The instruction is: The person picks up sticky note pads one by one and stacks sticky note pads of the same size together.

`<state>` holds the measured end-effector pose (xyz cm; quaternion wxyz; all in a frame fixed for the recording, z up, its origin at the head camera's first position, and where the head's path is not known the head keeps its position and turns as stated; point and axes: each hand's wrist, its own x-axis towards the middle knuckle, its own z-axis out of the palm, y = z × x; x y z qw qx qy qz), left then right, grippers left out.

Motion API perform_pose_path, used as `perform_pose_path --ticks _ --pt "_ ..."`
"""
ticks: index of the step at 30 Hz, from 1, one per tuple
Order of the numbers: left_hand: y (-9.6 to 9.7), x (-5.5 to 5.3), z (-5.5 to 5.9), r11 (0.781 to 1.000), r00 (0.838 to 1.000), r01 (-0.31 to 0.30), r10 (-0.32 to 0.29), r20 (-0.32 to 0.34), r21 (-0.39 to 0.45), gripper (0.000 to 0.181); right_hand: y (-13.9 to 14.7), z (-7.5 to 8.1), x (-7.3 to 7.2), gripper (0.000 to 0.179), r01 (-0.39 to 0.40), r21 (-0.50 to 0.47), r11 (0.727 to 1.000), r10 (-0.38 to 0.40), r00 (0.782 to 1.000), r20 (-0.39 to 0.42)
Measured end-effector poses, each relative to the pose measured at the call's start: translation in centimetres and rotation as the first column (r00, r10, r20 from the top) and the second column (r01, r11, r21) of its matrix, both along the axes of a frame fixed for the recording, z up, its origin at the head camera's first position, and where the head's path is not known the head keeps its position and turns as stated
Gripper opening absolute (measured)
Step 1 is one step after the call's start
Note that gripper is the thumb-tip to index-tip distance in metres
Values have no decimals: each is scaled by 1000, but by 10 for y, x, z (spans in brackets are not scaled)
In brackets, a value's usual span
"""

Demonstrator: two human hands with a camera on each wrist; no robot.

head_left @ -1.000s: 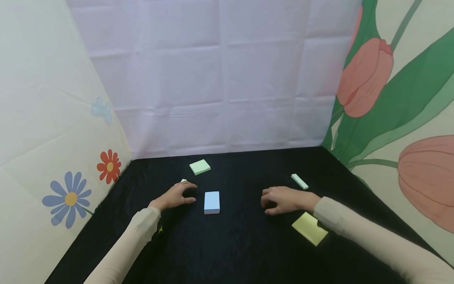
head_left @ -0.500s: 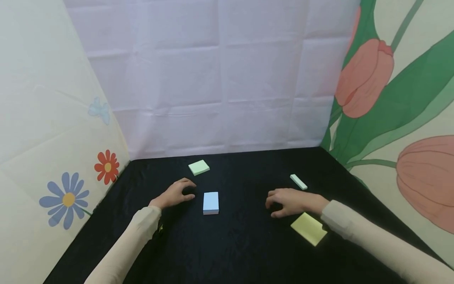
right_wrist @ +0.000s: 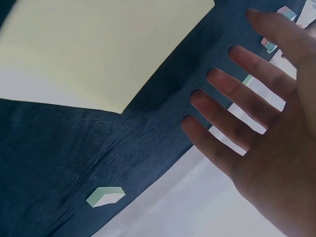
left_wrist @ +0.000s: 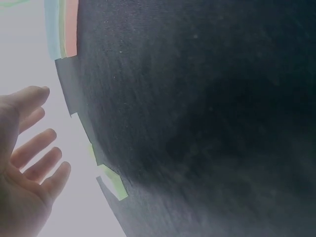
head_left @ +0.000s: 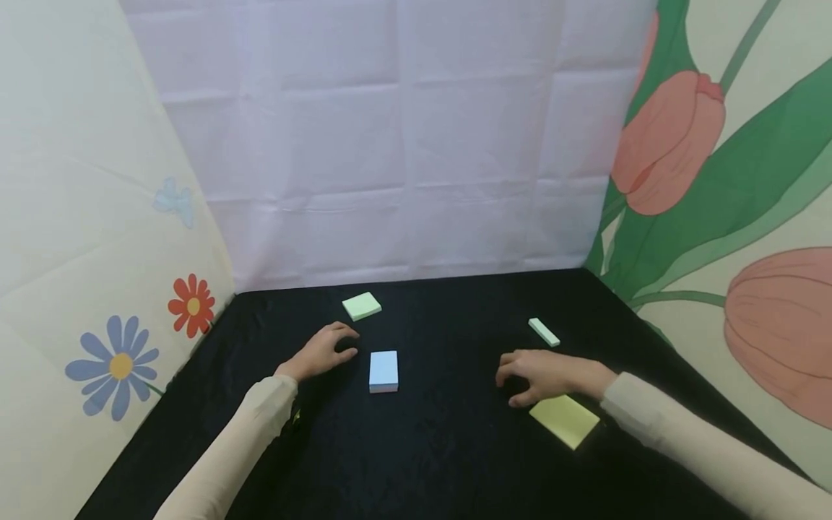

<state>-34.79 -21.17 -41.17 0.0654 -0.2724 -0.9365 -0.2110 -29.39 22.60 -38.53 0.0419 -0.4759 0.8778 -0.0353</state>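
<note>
My left hand (head_left: pixel 320 352) hovers with loosely bent fingers left of a stack of sticky notes (head_left: pixel 383 370), blue on top with pink below. It holds nothing. In the left wrist view the stack (left_wrist: pixel 61 29) shows blue, olive and pink layers. My right hand (head_left: pixel 549 375), fingers relaxed and parted in the right wrist view, is just beyond a yellow sticky note pad (head_left: pixel 565 421) and covers part of its far edge in the head view. Nothing is in its grasp. Behind that hand lies a narrow pale green block of sticky notes (head_left: pixel 544 331).
A light green sticky note pad (head_left: pixel 362 306) lies near the back of the black cloth (head_left: pixel 442 448). A small yellow thing (head_left: pixel 296 417) peeks out beside the left sleeve. White and flower-printed sheets hang around the back and sides.
My right hand has drawn back to the right and nearer, towards the yellow pad. The left hand has shifted slightly, now hiding a small pale thing that showed behind its fingers. The notes lie still.
</note>
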Motion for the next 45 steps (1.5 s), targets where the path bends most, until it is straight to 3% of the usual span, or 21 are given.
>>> perform_pose_path --ticks 18,29,36,45 --pt "0 -8 -2 1000 1000 -7 7 13 -5 33 19 3 17 32 17 8 1000 -18 999 40" --pt "-1 -19 -4 998 999 -51 51 5 39 37 30 0 22 43 63 19 998 -65 991 115" --pt "-1 -26 -5 992 995 -102 102 -1 68 40 38 1 27 46 28 10 1000 -29 994 109" --pt "-4 -39 -6 987 990 -144 144 6 72 45 47 -1 32 55 23 -31 999 -17 983 180"
